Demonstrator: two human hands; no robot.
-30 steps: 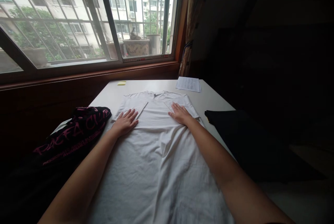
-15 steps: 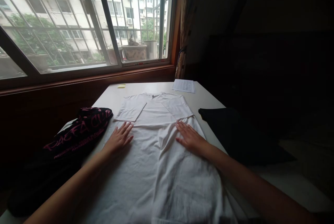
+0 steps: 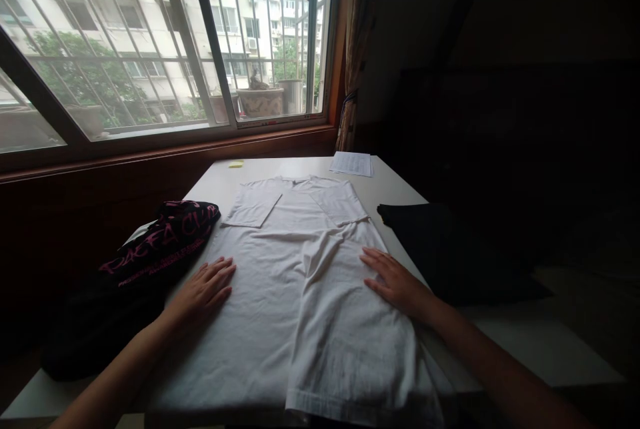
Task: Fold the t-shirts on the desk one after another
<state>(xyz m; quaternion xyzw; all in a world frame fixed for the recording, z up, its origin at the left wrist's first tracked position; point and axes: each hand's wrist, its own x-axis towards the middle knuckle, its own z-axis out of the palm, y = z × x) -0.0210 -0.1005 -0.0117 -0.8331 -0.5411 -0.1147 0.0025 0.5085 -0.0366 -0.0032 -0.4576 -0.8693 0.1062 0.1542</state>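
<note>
A white T-shirt [image 3: 265,295] lies spread on the table, collar toward the window and hem at the near edge. Both of its sleeves are folded inward over the chest. Creases run down its middle, and the lower right part is rumpled. My left hand [image 3: 207,284] rests flat on the shirt's left side, fingers stretched out. On the right side, my right hand [image 3: 393,275] lies palm down on the cloth with fingers extended. Neither hand grips anything.
The white table [image 3: 400,185] carries a black garment with pink lettering [image 3: 165,242] at left and a dark folded cloth [image 3: 450,255] at right. Papers [image 3: 351,163] and a yellow note [image 3: 236,165] lie at the far end. Beyond is a barred window [image 3: 200,42] beside a curtain [image 3: 350,49].
Both hands have slid toward me and outward, away from each other, across the shirt. The view has shifted slightly, and the shirt's near hem now shows.
</note>
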